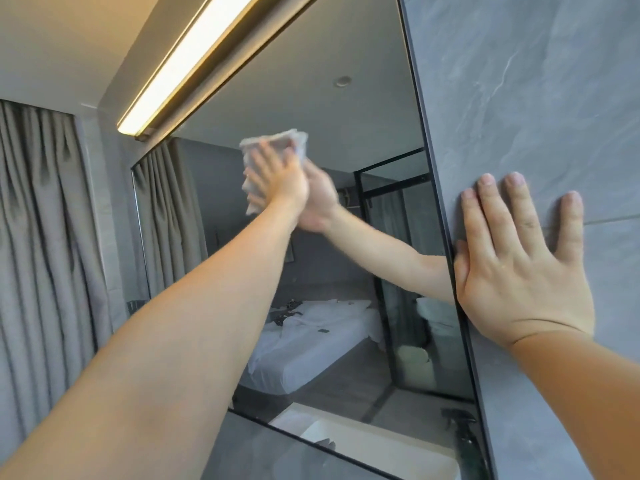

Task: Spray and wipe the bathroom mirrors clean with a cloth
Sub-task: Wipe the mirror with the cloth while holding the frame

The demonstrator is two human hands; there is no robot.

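A large wall mirror [346,133] with a thin dark frame fills the middle of the view. My left hand [277,178] reaches up to the mirror's upper part and presses a crumpled white cloth [273,142] flat against the glass; the hand and cloth are blurred. My right hand [519,268] lies flat with spread fingers on the grey stone wall [536,98] just right of the mirror's edge, its thumb against the frame. The reflection of a dark spray bottle [462,431] shows at the mirror's lower right corner.
A lit strip light [187,64] runs above the mirror. Grey curtains [41,237] hang at the left. The glass reflects a white bed, a glass partition and a white basin edge [346,441] at the bottom.
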